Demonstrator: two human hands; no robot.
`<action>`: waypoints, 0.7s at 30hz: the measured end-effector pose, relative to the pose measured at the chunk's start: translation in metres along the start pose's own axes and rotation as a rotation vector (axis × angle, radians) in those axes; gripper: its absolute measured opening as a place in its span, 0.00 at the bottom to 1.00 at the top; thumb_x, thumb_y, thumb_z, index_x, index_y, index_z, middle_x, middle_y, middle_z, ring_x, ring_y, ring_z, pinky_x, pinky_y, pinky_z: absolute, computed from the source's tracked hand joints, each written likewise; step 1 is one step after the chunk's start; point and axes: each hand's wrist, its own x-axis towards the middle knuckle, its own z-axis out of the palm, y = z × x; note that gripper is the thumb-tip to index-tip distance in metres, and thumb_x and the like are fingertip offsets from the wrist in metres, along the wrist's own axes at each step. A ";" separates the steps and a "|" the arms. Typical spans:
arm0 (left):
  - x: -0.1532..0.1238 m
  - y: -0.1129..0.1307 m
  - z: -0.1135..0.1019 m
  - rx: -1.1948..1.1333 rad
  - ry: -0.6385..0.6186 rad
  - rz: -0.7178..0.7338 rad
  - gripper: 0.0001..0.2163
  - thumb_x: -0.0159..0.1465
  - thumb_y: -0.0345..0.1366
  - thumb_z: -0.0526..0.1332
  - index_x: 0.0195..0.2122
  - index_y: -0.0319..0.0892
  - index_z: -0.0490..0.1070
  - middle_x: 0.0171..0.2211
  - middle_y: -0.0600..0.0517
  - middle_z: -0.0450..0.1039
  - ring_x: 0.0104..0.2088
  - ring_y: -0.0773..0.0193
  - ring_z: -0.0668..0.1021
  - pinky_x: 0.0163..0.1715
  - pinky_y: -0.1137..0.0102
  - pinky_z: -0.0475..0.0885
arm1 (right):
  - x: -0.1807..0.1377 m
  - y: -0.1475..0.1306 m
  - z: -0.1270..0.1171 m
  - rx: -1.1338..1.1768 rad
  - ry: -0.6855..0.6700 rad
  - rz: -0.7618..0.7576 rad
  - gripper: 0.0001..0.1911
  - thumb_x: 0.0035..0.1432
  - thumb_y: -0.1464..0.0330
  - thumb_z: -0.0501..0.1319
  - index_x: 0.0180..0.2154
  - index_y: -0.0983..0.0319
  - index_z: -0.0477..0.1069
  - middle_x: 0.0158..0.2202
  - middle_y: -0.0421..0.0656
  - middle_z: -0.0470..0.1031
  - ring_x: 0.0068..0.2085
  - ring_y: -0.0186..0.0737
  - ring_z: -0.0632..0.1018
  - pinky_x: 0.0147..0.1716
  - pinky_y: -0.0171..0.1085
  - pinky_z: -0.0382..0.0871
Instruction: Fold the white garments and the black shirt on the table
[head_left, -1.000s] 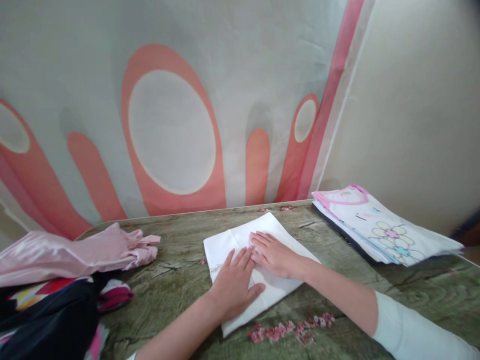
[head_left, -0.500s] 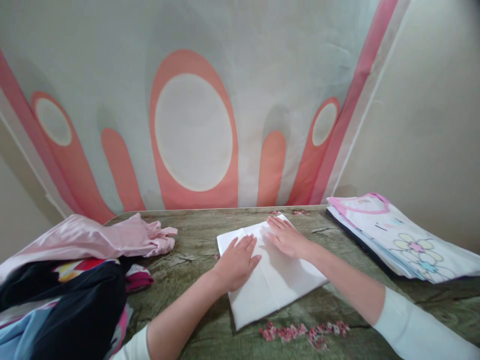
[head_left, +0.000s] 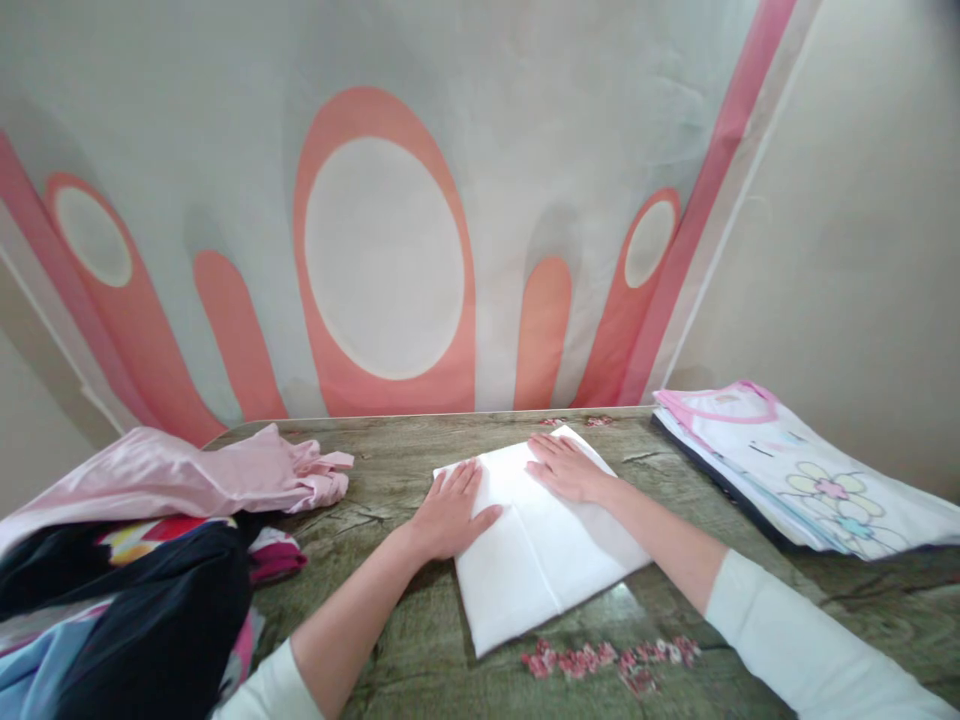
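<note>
left hand (head_left: 448, 515) and right hand (head_left: 568, 470), fingers flat, gripping nothing, seemed to be smoothing lower-centre white cloth (head_left: 521, 565), probably next needing level lifting.

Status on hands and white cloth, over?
Left hand open on white cloth, left edge; right hand open, far side. Cloth folded, flat. Clothes pile left, folded stack right, both apart.

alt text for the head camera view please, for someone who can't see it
Two bare hands, left and right, rest flat on a folded white cloth on a wood-patterned table. Rumpled clothes lie to the left; a neat stack of garments to the right.
</note>
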 end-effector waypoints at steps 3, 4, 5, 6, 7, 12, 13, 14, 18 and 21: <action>0.000 0.000 -0.001 -0.019 -0.006 -0.002 0.38 0.63 0.59 0.35 0.64 0.32 0.43 0.64 0.41 0.38 0.64 0.53 0.44 0.59 0.56 0.41 | -0.005 0.029 -0.002 -0.036 0.021 0.123 0.35 0.61 0.50 0.35 0.63 0.63 0.47 0.65 0.45 0.43 0.64 0.44 0.46 0.61 0.48 0.39; 0.000 0.000 -0.001 -0.028 -0.005 -0.003 0.38 0.63 0.59 0.35 0.64 0.32 0.43 0.64 0.41 0.38 0.64 0.53 0.44 0.60 0.55 0.40 | -0.007 0.036 -0.003 -0.047 0.032 0.157 0.35 0.61 0.50 0.35 0.63 0.64 0.46 0.65 0.45 0.42 0.64 0.45 0.46 0.60 0.48 0.39; 0.000 -0.001 -0.001 -0.041 -0.003 -0.002 0.38 0.63 0.59 0.35 0.63 0.32 0.43 0.64 0.41 0.38 0.64 0.53 0.44 0.60 0.55 0.40 | -0.011 0.039 -0.004 -0.059 0.052 0.184 0.35 0.61 0.51 0.36 0.63 0.64 0.46 0.65 0.45 0.42 0.64 0.45 0.46 0.60 0.48 0.40; 0.001 -0.002 -0.001 -0.060 -0.004 -0.002 0.37 0.63 0.58 0.36 0.63 0.33 0.43 0.64 0.41 0.38 0.64 0.54 0.44 0.60 0.55 0.40 | -0.015 0.040 -0.005 -0.072 0.078 0.200 0.35 0.62 0.51 0.36 0.63 0.65 0.46 0.65 0.46 0.42 0.64 0.46 0.46 0.60 0.48 0.40; 0.002 -0.004 -0.001 -0.085 -0.008 -0.004 0.36 0.63 0.57 0.36 0.63 0.33 0.43 0.64 0.42 0.38 0.64 0.54 0.44 0.60 0.55 0.41 | -0.020 0.037 -0.006 -0.083 0.104 0.202 0.35 0.62 0.51 0.37 0.63 0.66 0.46 0.65 0.47 0.43 0.64 0.46 0.46 0.61 0.49 0.40; 0.010 -0.010 -0.003 -0.216 0.031 -0.048 0.26 0.68 0.45 0.35 0.62 0.36 0.49 0.63 0.45 0.47 0.63 0.59 0.50 0.60 0.57 0.46 | -0.053 -0.003 -0.005 -0.044 0.130 -0.015 0.35 0.62 0.51 0.37 0.64 0.64 0.42 0.66 0.45 0.41 0.65 0.42 0.44 0.61 0.46 0.39; 0.011 -0.010 -0.003 -0.222 0.065 -0.043 0.25 0.68 0.43 0.35 0.61 0.35 0.51 0.62 0.44 0.49 0.62 0.59 0.52 0.60 0.59 0.47 | -0.060 -0.012 -0.004 -0.029 0.108 -0.056 0.34 0.62 0.51 0.37 0.64 0.63 0.42 0.66 0.45 0.41 0.65 0.43 0.45 0.61 0.45 0.40; 0.011 -0.009 -0.003 -0.222 0.096 -0.023 0.24 0.68 0.41 0.36 0.60 0.35 0.53 0.62 0.44 0.52 0.62 0.60 0.54 0.60 0.61 0.47 | -0.065 -0.018 -0.002 -0.018 0.085 -0.079 0.34 0.62 0.51 0.37 0.64 0.62 0.43 0.65 0.45 0.41 0.64 0.43 0.45 0.61 0.46 0.40; 0.006 0.003 -0.001 -0.179 0.096 0.131 0.22 0.68 0.40 0.39 0.60 0.37 0.55 0.61 0.46 0.53 0.62 0.62 0.55 0.60 0.63 0.47 | -0.075 -0.025 0.003 -0.010 0.043 -0.066 0.35 0.62 0.50 0.38 0.63 0.63 0.45 0.65 0.47 0.45 0.64 0.46 0.49 0.61 0.48 0.42; 0.001 0.011 -0.002 -0.120 0.035 0.150 0.23 0.68 0.42 0.40 0.62 0.38 0.51 0.63 0.46 0.48 0.63 0.61 0.51 0.60 0.60 0.46 | -0.074 -0.021 0.002 -0.015 0.052 -0.074 0.34 0.62 0.50 0.39 0.63 0.63 0.45 0.65 0.47 0.46 0.64 0.46 0.49 0.61 0.48 0.43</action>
